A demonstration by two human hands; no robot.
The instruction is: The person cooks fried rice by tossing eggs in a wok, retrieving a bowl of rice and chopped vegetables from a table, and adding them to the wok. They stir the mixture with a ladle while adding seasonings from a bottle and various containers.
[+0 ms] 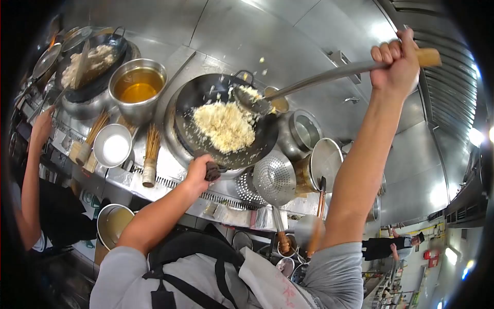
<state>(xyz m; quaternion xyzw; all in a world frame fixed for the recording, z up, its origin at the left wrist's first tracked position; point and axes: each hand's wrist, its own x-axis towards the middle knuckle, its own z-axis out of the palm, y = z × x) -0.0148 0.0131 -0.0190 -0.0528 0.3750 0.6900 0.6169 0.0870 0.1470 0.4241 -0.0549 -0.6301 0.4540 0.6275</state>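
Note:
My left hand (197, 174) is closed round the cloth-wrapped handle of a black wok (188, 105) on the stove. Fried rice (225, 126) fills the middle of the wok, and loose grains fly above its far rim. Raised at the upper right, my right hand (396, 62) grips the long shaft of a wok ladle (319, 80), just below its wooden end. The ladle's bowl reaches the wok's right side, with rice in and around it.
Left of the wok stand a pot of amber liquid (140, 85), a bowl of white contents (113, 146) and bamboo brushes (151, 154). A perforated skimmer (274, 177) and metal pots (305, 129) are on the right. A co-worker's hand (43, 121) works near another wok (92, 64).

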